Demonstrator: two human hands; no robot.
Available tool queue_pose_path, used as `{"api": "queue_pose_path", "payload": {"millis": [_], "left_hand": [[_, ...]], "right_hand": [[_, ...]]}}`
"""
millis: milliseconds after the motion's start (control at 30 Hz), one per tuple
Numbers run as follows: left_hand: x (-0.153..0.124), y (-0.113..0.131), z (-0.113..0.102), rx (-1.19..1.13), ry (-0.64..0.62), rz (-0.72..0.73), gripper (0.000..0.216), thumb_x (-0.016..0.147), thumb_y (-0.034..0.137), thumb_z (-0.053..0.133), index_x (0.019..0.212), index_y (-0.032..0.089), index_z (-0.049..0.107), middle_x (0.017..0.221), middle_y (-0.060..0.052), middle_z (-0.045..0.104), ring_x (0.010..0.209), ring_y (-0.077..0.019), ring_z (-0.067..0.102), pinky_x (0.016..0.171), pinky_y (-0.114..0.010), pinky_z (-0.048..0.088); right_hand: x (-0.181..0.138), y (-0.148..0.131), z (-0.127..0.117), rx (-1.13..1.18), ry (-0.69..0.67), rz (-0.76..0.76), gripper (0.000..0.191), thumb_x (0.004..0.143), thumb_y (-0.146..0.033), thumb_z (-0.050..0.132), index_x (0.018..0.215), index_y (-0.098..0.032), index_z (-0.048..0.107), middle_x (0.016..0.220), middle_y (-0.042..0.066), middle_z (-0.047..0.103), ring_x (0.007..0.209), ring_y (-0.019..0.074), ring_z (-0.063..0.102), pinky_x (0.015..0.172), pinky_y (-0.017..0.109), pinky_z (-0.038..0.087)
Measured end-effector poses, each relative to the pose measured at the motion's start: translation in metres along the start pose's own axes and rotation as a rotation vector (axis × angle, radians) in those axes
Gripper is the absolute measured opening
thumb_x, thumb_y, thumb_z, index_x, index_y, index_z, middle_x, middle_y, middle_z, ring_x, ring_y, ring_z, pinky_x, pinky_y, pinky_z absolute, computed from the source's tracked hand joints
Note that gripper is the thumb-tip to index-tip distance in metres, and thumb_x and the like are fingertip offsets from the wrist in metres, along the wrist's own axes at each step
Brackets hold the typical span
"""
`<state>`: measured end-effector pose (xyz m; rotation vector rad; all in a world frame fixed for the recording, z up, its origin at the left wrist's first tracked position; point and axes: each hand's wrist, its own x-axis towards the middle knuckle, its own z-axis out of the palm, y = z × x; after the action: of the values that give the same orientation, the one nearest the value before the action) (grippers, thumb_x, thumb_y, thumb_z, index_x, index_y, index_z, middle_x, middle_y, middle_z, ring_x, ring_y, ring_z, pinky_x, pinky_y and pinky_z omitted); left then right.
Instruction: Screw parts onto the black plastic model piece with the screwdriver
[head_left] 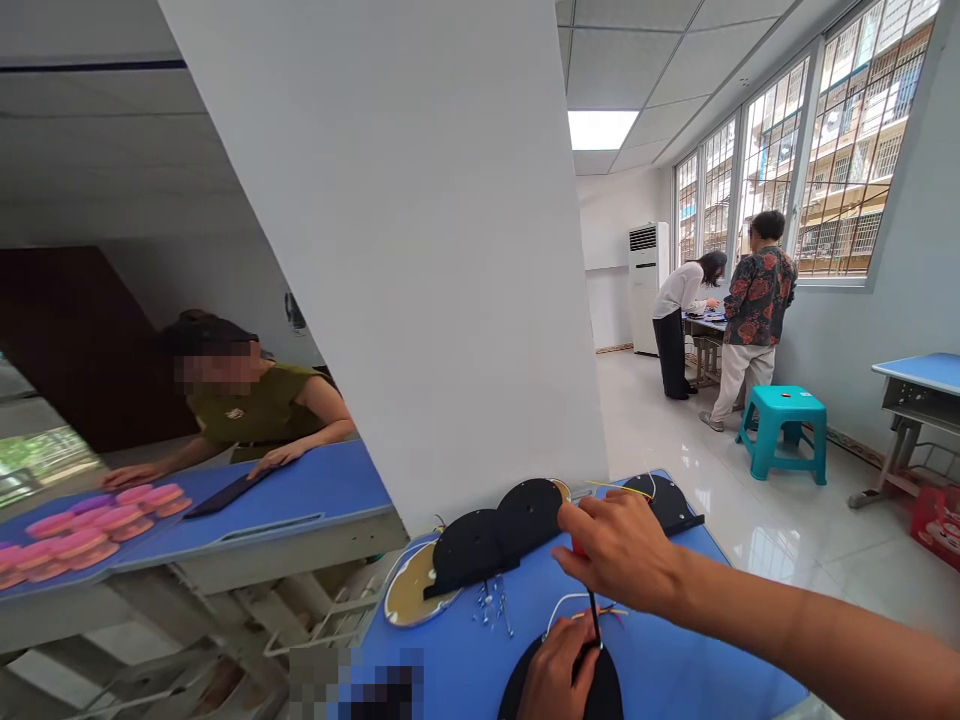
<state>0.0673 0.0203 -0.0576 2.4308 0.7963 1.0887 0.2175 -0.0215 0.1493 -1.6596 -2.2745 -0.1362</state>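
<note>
Head view, bottom centre: left hand [553, 672] pins a round black disc [600, 690] on the blue bench [675, 660]; right hand [619, 548], grip pinching a red-handled thin tool [592, 612], works its wires. Steady tip placement looks needed next.

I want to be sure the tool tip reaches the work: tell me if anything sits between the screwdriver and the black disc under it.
Nothing visible does. The right hand holds the screwdriver upright, its tip on the black disc that the left hand steadies.

- right hand [619, 550] and forearm showing bare, no sleeve, glove, ring or watch
- left hand [559, 675] showing bare too, only partly in view
</note>
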Motion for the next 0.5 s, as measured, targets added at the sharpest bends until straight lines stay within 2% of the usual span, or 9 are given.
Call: {"api": "queue_pose_path", "payload": {"millis": [67,200,300,333,400,500], "left_hand": [[0.000,0.000,0.000,-0.004,-0.011,-0.020,0.036,0.077,0.003,0.051,0.101,0.021,0.071,0.089,-0.004,0.077,0.082,-0.0174,0.073,0.073,-0.026,0.062],[0.002,0.003,-0.001,-0.008,-0.054,-0.086,0.037,0.075,0.002,0.053,0.100,0.023,0.072,0.090,-0.003,0.076,0.081,-0.0182,0.071,0.070,-0.027,0.061],[0.003,0.002,-0.001,0.016,-0.081,-0.096,0.042,0.072,0.001,0.054,0.103,0.023,0.072,0.090,-0.003,0.076,0.075,-0.0177,0.070,0.066,-0.027,0.061],[0.002,-0.001,0.000,0.030,-0.083,-0.084,0.042,0.072,0.001,0.055,0.104,0.023,0.072,0.090,-0.003,0.076,0.073,-0.0174,0.070,0.066,-0.026,0.061],[-0.003,-0.011,0.001,0.067,-0.076,-0.019,0.043,0.072,0.003,0.058,0.107,0.022,0.071,0.094,-0.004,0.077,0.077,-0.0181,0.072,0.067,-0.025,0.062],[-0.019,-0.030,-0.001,0.171,-0.032,0.169,0.044,0.080,0.017,0.064,0.124,0.022,0.066,0.112,-0.008,0.077,0.100,-0.0225,0.073,0.084,-0.027,0.061]], "right_hand": [[-0.002,0.001,-0.005,-0.025,0.007,-0.029,0.015,0.095,-0.032,0.055,0.091,-0.018,0.056,0.081,0.007,0.070,0.071,0.0247,0.066,0.061,0.033,0.033],[-0.003,0.004,-0.018,-0.040,-0.073,-0.197,0.020,0.086,-0.022,0.064,0.102,-0.017,0.054,0.097,0.007,0.070,0.080,0.0221,0.066,0.067,0.030,0.039],[-0.002,0.001,-0.024,-0.147,-0.131,-0.169,0.015,0.092,-0.031,0.060,0.095,-0.017,0.055,0.081,0.007,0.070,0.071,0.0241,0.066,0.066,0.033,0.040],[-0.002,0.000,-0.025,-0.171,-0.127,-0.140,0.020,0.093,-0.036,0.060,0.091,-0.017,0.055,0.076,0.007,0.069,0.068,0.0251,0.065,0.065,0.034,0.040],[-0.002,-0.002,-0.028,-0.144,-0.115,-0.152,0.022,0.090,-0.038,0.062,0.089,-0.017,0.055,0.080,0.008,0.070,0.074,0.0262,0.066,0.067,0.035,0.041],[-0.002,-0.003,-0.029,-0.085,-0.163,-0.235,0.017,0.087,-0.030,0.063,0.097,-0.018,0.056,0.092,0.006,0.071,0.080,0.0228,0.066,0.070,0.031,0.042]]}}
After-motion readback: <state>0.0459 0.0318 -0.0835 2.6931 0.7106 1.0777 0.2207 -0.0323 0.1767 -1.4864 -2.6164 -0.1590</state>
